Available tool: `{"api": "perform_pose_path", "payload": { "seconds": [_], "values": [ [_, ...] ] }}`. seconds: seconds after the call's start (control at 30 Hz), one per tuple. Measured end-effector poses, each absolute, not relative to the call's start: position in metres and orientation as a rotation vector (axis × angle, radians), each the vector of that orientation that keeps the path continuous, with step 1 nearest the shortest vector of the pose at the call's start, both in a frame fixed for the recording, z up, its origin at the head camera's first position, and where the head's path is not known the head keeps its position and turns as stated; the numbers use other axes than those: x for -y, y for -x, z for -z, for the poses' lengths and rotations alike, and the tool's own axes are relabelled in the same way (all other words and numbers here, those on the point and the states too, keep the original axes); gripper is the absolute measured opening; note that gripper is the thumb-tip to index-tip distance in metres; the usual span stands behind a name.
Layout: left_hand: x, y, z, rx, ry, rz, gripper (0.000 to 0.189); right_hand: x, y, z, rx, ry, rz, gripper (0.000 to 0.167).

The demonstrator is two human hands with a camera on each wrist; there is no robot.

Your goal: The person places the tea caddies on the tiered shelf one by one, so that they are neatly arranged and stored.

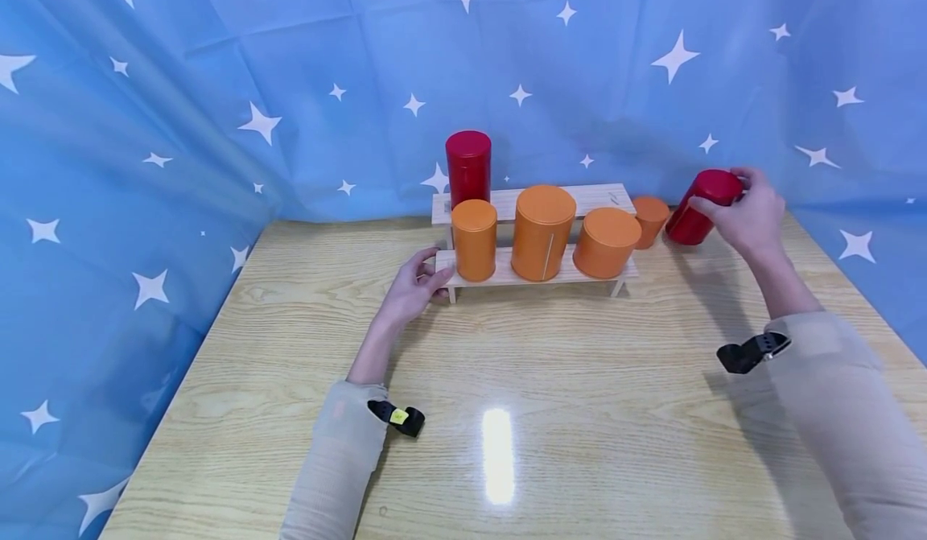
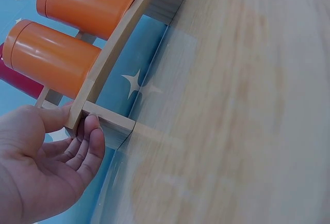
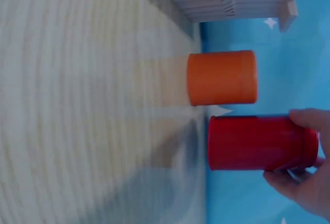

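Observation:
A two-tier wooden rack (image 1: 521, 280) stands at the back of the table. My left hand (image 1: 411, 286) pinches the left end of its lower shelf, thumb above and fingers curled beneath in the left wrist view. Three orange canisters stand on that tier: a slim one (image 1: 475, 242), a tall one (image 1: 543, 230) and a wide one (image 1: 605, 242). On the upper tier's left end is a red canister (image 1: 468, 170). My right hand (image 1: 756, 212) grips another red canister (image 3: 258, 143) round its lidded end, right of the rack. Whether its base touches the table, I cannot tell.
A small orange canister (image 3: 221, 78) stands on the table between the rack and the held red one. Behind hangs a blue curtain (image 1: 348, 57) with white stars. The wooden table (image 1: 579, 411) stretches in front of the rack.

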State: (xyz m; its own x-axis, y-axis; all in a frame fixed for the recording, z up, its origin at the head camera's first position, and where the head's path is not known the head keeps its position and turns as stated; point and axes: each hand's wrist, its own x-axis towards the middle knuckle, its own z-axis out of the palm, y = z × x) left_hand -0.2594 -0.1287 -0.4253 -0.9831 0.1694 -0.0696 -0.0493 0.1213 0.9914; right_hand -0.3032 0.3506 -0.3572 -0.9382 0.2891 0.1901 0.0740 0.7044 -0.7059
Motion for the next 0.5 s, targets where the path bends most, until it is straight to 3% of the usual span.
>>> {"api": "perform_pose_path", "payload": {
  "seconds": [0.5],
  "values": [
    [0.129,0.259,0.425,-2.243,-0.118,-1.938,0.064,-0.326,0.296,0.305,2.429,0.234,-1.047,0.073]
  ]
}}
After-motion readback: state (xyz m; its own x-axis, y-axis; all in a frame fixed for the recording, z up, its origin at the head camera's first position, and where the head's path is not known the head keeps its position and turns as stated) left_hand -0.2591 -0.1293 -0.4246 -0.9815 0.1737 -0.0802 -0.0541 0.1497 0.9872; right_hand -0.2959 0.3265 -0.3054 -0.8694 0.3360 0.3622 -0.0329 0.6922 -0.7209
